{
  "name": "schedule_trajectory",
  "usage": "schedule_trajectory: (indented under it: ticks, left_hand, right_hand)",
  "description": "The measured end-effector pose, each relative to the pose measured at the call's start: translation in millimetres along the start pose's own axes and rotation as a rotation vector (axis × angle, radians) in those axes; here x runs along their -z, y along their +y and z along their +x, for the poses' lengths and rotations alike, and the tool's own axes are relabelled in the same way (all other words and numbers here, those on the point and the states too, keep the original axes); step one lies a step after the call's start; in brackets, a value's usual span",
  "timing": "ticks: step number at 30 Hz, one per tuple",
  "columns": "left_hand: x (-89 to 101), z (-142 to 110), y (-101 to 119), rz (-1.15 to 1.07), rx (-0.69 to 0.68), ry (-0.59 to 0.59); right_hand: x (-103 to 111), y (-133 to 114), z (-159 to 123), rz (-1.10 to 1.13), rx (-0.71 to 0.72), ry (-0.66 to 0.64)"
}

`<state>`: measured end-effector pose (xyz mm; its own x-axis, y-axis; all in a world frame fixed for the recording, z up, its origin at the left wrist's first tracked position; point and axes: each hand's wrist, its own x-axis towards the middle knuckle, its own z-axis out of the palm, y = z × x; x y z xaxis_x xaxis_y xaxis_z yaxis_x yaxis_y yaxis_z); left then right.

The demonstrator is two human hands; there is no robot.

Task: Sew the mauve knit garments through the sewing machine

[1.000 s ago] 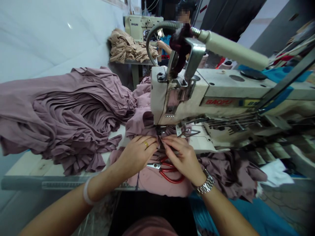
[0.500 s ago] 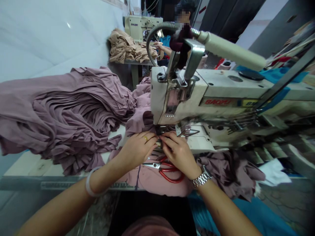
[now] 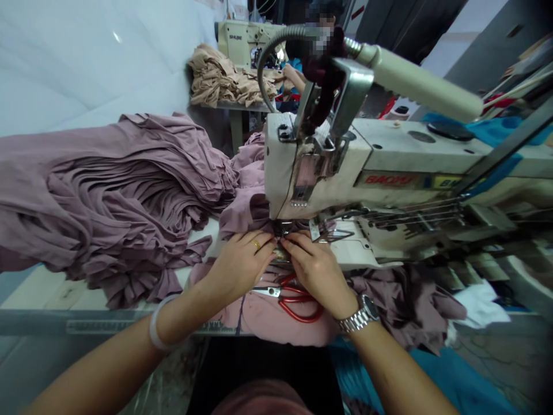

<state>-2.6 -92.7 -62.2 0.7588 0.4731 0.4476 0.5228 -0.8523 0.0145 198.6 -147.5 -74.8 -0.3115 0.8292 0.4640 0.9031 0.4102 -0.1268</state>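
Observation:
My left hand [image 3: 242, 262] and my right hand [image 3: 317, 268] press folds of mauve knit fabric [image 3: 246, 213] together, fingertips nearly meeting just in front of the presser foot [image 3: 283, 229] of a cream industrial sewing machine [image 3: 345, 173]. The needle area is mostly hidden by my fingers. Red-handled scissors [image 3: 298, 302] lie on the fabric just below my right hand, their metal blades pointing left under my left wrist. A bangle circles my left wrist, and a metal watch sits on my right.
A large pile of mauve fabric [image 3: 116, 196] lies on the white table [image 3: 56, 294] to the left. More crumpled mauve cloth [image 3: 401, 305] and a white cloth [image 3: 479, 302] sit on the right. Behind the machine, a co-worker [image 3: 294, 75] handles tan fabric [image 3: 228, 78] at another sewing machine [image 3: 242, 37].
Both hands have shifted slightly up toward the presser foot since the oldest frame. The view has also tilted a little. The scissors and fabric piles stay in place.

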Motion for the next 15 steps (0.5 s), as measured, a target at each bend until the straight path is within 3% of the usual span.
schedule_trajectory:
  ticks: [5,9,12,15]
  left_hand:
    - [4.8,1.8,5.6,0.07,-0.009,-0.026]
    - [5.9,2.1,9.6,0.051,0.01,-0.057]
    - [3.1,2.2,6.7,-0.066,0.08,-0.096]
    - [1.6,5.9,-3.9,-0.239,0.176,-0.051]
  right_hand:
    - [0.9,-6.7,0.7,-0.117,0.064,-0.037]
    - [5.6,-5.0,-2.0,-0.202,0.207,-0.032]
    - [12.5,20.7,0.0,-0.133,0.209,-0.05]
    - [17.6,59.9,7.3,-0.051,0.065,0.023]
